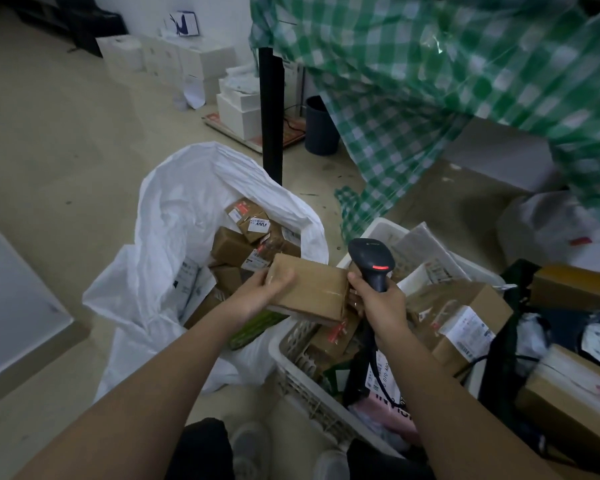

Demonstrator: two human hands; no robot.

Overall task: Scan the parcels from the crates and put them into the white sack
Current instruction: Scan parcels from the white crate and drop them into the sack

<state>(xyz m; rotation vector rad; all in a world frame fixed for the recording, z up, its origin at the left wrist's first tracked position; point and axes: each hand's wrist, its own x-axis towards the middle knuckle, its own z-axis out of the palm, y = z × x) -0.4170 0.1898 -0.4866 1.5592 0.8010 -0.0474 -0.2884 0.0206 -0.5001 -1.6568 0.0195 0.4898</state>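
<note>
White plastic sack (174, 216), crumpled open on the floor at left, already holds a heap of brown cardboard parcels and a few pale mailers. Just right of its mouth, the person's left hand (264, 292) grips the near end of a plain brown cardboard parcel (309, 292), fingers curled over its top edge, holding it between the sack and the white slotted plastic crate (302, 372). The right hand (381, 303) is wrapped round the handle of a black handheld barcode scanner (371, 261), its red light glowing, the head held just beside the parcel's far end. The crate below is packed with more boxes and soft mailers; a second heap lies at far right.

The step in hand appears to be the scan or the moment just after it. The next move calls for swinging the parcel left and releasing it over the sack's mouth.

No shipping label shows on the parcel's visible face, so whether the scan has registered cannot be told. The right-hand container is cut off by the frame, and label print is too blurred to read.
</note>
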